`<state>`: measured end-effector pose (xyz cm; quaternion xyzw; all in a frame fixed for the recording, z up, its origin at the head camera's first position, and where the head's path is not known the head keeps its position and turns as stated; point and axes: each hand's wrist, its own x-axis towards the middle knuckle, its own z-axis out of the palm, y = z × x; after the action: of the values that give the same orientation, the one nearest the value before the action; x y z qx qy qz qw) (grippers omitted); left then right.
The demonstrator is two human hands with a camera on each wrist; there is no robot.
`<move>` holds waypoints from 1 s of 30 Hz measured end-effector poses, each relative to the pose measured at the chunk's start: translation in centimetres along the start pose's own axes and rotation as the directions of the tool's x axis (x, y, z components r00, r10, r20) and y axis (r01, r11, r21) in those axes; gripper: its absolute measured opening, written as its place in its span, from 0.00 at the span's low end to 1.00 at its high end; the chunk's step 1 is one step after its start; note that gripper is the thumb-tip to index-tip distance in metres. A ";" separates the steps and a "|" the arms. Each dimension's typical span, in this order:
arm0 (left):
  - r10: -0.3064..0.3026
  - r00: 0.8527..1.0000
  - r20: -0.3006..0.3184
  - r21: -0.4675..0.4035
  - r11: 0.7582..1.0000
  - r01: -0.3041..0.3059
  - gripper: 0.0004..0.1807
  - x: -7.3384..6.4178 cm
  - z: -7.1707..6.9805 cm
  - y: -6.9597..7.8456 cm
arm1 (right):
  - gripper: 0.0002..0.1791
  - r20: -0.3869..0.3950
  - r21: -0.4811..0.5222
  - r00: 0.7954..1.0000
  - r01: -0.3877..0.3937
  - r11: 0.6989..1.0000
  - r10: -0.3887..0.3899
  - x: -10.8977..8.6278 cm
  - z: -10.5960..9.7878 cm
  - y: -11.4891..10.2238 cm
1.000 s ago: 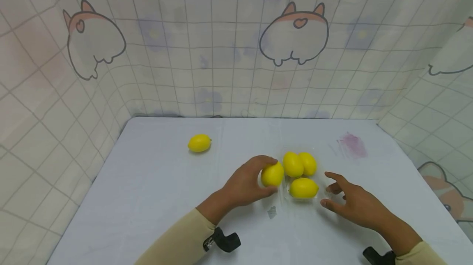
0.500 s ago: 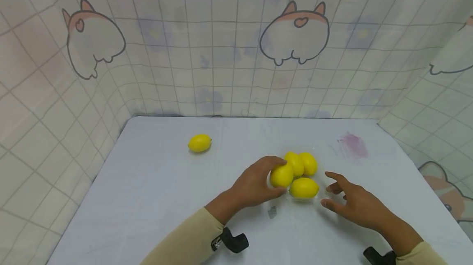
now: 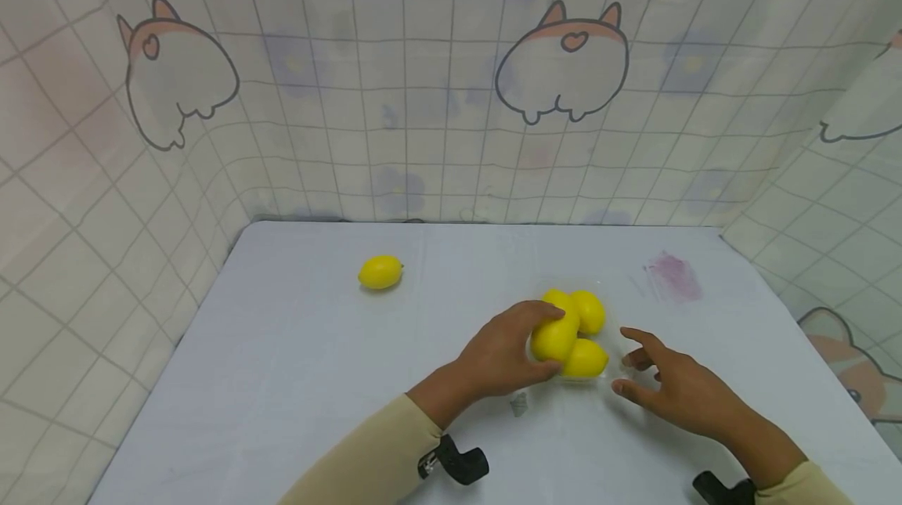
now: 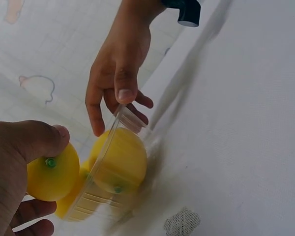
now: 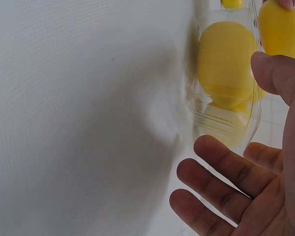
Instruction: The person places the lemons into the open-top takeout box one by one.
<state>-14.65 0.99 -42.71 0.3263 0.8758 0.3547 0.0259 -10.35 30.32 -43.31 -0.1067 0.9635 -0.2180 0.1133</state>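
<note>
My left hand grips a yellow lemon between thumb and fingers, above the left side of a clear plastic container. In the left wrist view that lemon shows a green stem end and sits higher than the container's rim. Inside the container are a lemon at the front and a lemon at the back right; another behind the held one is partly hidden. To the right, my right hand is spread with relaxed fingers, thumb right by the container's lip, holding nothing.
A single lemon lies at the back left of the white table. A pink stain marks the table's back right. A small grey patch lies in front of the container. Patterned curtain surrounds the table.
My left hand has carried the lemon rightward, from beside the container to over its left part, overlapping the lemons inside. The right hand has stayed in place.
</note>
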 end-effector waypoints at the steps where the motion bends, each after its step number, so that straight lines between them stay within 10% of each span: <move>1: 0.002 1.000 0.001 0.006 1.000 -0.002 0.37 0.1 0.1 0.0 | 0.49 -0.001 -0.002 1.000 0.000 1.000 0.000 0.0 0.0 0.0; 30: 0.037 0.999 -0.015 0.052 0.998 -0.036 0.39 -0.7 0.1 -0.9 | 0.50 -0.017 -0.002 1.000 0.022 1.000 -0.022 0.2 0.3 0.4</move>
<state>-14.56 0.17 -43.47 0.3400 0.8788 0.3348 0.0037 -10.51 30.56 -43.78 -0.1155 0.9634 -0.2192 0.1027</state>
